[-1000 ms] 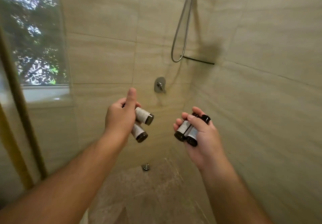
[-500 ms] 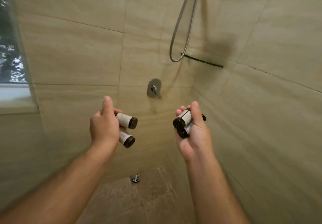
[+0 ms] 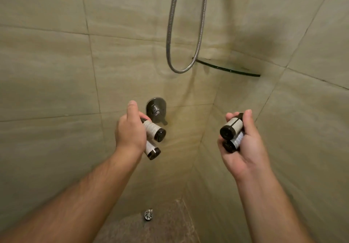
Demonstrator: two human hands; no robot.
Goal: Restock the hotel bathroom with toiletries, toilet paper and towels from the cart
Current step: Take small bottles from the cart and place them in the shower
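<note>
My left hand (image 3: 130, 135): fingers curled tight round two small cylindrical toiletry bottles with pale labels and dark glossy ends; thumb straight up, off them.
Left upper bottle (image 3: 154, 129): juts rightward from my fist, in front of the valve.
Left lower bottle (image 3: 152, 151): directly beneath, angled down and right.
My right hand (image 3: 243, 148): fingers wrapped behind two more such bottles, thumb laid along their right side.
Right upper bottle (image 3: 231, 127): dark end facing me, stacked touching the right lower bottle (image 3: 233, 144).
Walls: large beige stone-look wall tiles (image 3: 47, 72), meeting in a corner.
Fittings: round chrome mixer valve (image 3: 155, 108); looped metal shower hose (image 3: 171, 34); dark-edged glass corner shelf (image 3: 226, 69), above my right hand, well apart.
Floor: brown speckled shower floor (image 3: 160, 229) with round metal drain (image 3: 148, 214).
</note>
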